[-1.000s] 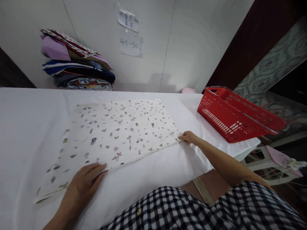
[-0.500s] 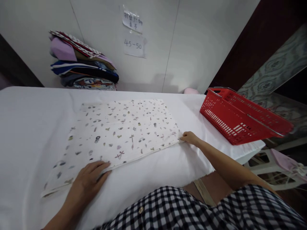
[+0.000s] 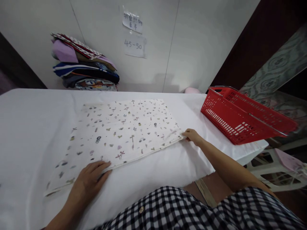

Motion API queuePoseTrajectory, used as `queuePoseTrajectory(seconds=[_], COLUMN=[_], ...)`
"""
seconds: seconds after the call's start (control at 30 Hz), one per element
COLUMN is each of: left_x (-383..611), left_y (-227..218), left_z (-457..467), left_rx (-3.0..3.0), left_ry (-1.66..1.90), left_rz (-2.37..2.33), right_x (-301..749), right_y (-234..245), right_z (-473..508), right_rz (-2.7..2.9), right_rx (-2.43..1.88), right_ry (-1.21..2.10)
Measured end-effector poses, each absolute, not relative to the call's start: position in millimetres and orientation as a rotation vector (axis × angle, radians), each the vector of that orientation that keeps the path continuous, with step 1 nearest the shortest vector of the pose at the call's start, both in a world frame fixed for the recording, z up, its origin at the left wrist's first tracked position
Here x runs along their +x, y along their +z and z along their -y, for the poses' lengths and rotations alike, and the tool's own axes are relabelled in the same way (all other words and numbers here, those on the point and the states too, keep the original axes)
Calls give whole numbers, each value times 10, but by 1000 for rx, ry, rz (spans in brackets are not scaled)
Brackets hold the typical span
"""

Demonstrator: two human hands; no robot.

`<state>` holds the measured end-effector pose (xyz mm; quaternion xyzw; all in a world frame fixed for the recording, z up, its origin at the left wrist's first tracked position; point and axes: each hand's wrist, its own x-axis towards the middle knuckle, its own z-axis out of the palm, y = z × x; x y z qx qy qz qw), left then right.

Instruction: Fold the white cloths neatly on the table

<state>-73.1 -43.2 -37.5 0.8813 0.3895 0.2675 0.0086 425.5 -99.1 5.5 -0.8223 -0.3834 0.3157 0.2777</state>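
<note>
A white printed cloth [image 3: 124,134] with small plant and animal-like motifs lies spread in a folded rectangle on the table. My left hand [image 3: 92,175] grips its near edge toward the left, fingers on top and thumb on the near side. Between the thumb and fingers of my right hand [image 3: 192,135] the near right corner is pinched and lifted slightly off the table. The near edge shows more than one layer, running between the two hands. Part of the near left edge is hidden behind my left hand.
The table wears a white cover [image 3: 28,127]. A red plastic basket [image 3: 240,118] with metal handles stands at its right end. Folded fabrics [image 3: 85,64] are stacked at the back left by the wall. Two paper signs [image 3: 134,44] hang there. A white plastic stool [image 3: 271,172] is at lower right.
My right hand has raised the near right corner a little and moved slightly right. My left hand stays on the near edge. The view has shifted slightly.
</note>
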Motion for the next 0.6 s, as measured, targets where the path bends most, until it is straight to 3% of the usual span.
queuePoseTrajectory(seconds=[0.43, 0.6], left_x=[-392, 200], left_y=[-148, 9], left_z=[413, 432], left_rx=[2747, 2748], left_ry=[651, 534], left_rz=[-1176, -955], right_x=[4320, 4165], right_y=[10, 101], right_z=[1150, 1240], right_rz=[1244, 1783], right_rx=[-2259, -2157], right_ry=[628, 112])
